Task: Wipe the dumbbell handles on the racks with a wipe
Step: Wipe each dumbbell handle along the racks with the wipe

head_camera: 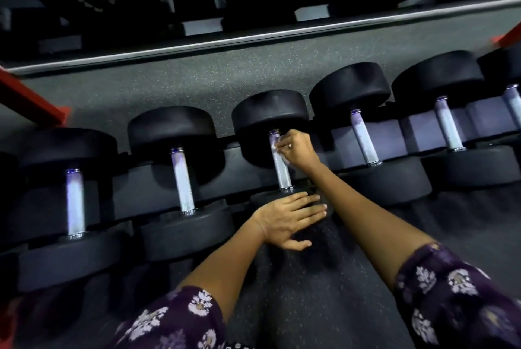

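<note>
Knurled steel dumbbell handle (279,164) at frame centre, third from left on rack (394,134). Right hand (296,150) pinches thin white wipe (275,145) against handle's 12 o'clock end. Left hand (287,220) spread flat on near head (310,231), 6 o'clock. Dumbbell likely heavy, stays put; wipe limp, wrap handle.

Head-worn wide-angle camera, single view, steep downward pitch.

The camera sits above and in front of the lower rack (366,134), facing forward and down along both forearms at close range. The dumbbell row (180,179) runs diagonally from lower left to upper right. An upper rack shelf (253,35) crosses the top edge, and straight lines bow toward the borders.
</note>
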